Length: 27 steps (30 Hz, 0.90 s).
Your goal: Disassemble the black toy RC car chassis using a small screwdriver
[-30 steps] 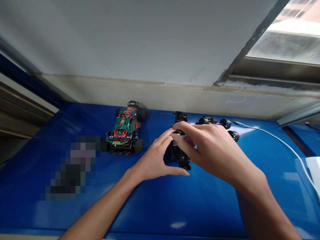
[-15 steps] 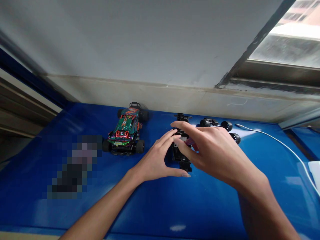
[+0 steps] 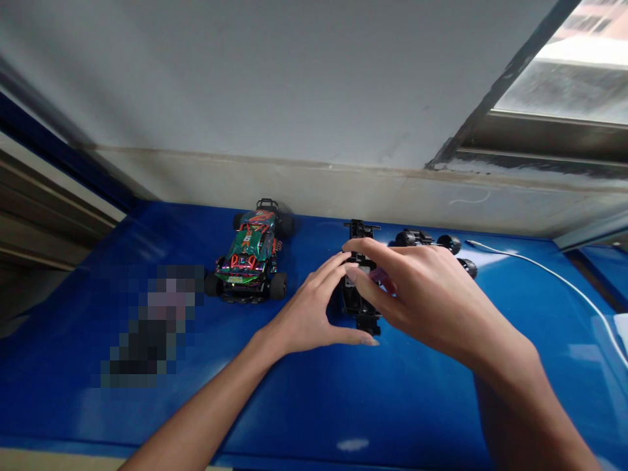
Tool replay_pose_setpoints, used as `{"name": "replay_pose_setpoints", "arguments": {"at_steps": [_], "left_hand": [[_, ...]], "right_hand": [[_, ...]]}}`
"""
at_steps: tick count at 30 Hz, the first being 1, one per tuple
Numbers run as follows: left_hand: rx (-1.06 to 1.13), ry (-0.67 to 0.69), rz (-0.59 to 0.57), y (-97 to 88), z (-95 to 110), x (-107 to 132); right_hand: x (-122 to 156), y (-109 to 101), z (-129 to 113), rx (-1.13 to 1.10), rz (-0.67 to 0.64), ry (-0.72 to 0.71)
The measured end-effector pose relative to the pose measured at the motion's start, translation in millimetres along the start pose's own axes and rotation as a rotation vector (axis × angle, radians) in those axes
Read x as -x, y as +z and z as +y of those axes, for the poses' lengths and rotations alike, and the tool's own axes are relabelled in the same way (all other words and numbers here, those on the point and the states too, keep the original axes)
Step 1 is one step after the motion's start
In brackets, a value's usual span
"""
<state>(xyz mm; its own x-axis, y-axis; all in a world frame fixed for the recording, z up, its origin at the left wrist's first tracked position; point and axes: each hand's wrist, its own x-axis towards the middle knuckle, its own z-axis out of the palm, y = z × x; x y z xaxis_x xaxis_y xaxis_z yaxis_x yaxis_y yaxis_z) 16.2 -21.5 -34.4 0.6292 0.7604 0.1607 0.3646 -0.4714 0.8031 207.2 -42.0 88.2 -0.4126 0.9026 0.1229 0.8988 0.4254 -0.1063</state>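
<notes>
Left hand (image 3: 314, 311) spread wide beside long black plastic car chassis (image 3: 360, 310), right hand (image 3: 424, 284) over it, holding unclear, shiny green-orange toy car (image 3: 252, 248) at nine o'clock

Chassis (image 3: 354, 302) plastic-looking; car body (image 3: 251, 243) glossy, metallic sheen; tabletop (image 3: 304, 405) smooth, glossy; wall (image 3: 294, 78) matt.

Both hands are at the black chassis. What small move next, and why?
Probably lift the right hand slightly: it covers part of the black chassis, hiding the spot beneath, while the left hand beside it seems placed to steady it.
</notes>
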Motion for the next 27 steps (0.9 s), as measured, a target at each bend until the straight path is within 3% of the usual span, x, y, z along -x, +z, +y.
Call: {"name": "replay_pose_setpoints", "arguments": {"at_steps": [5, 12, 21, 27], "left_hand": [[-0.005, -0.005, -0.012, 1.1, -0.7, 0.2], [0.015, -0.022, -0.007, -0.8, 1.9, -0.6], [0.007, -0.005, -0.002, 0.9, -1.4, 0.2], [0.010, 0.008, -0.006, -0.6, -0.2, -1.2]], "right_hand": [[0.1, 1.4, 3.2, 0.047, -0.032, -0.002], [2.8, -0.6, 3.4, -0.087, 0.020, -0.051], [-0.2, 1.8, 5.9, 0.024, -0.028, -0.008], [2.1, 0.0, 5.8, -0.088, -0.002, -0.050]]}}
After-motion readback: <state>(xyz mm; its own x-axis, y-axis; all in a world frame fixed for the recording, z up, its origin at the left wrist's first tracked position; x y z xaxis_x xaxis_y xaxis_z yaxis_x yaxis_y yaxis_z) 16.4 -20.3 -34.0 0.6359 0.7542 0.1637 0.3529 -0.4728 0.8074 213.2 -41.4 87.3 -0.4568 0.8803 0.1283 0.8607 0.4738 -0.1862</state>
